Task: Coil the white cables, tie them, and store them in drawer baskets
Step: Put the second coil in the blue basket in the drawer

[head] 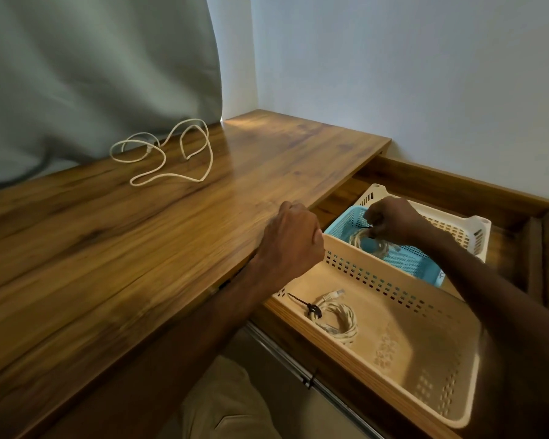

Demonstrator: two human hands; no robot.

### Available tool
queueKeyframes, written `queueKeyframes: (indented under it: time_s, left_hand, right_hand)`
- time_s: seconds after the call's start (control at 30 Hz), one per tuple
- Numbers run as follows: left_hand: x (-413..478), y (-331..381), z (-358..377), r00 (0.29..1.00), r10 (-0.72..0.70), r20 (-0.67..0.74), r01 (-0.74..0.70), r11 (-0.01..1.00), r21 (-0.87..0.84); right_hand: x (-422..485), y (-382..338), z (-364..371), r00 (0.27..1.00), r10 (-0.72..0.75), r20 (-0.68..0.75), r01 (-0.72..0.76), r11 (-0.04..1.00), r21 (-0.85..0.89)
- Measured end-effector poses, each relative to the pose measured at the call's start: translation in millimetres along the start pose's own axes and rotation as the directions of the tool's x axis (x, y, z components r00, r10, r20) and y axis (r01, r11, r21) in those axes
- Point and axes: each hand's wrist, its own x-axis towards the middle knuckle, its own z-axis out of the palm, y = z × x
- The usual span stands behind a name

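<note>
Fingers of my right hand [393, 221] pinch the tied coil [366, 245] low inside the blue basket [408, 264]; my left hand [290, 240], curled at the desk [171, 232] edge on what I cannot tell, sits nearer the loose cable [165, 153].

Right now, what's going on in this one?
A person is putting away cables. The right hand pinches a coiled cable down in the blue basket of the open drawer. The left hand rests curled at the edge of the desk. A second coil lies tied in the beige basket; one loose cable waits on the desk.
</note>
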Motion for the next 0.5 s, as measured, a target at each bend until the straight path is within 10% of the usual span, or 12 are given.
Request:
queueKeyframes:
  time_s: [0.5]
  left_hand:
    - [0.4,-30.8,-52.6,0.985,-0.036,-0.168,0.043,0.998,0.037]
  right_hand:
    - [-15.7,-122.5,-28.5,0.827,-0.363,-0.429,0.481,0.852,0.206]
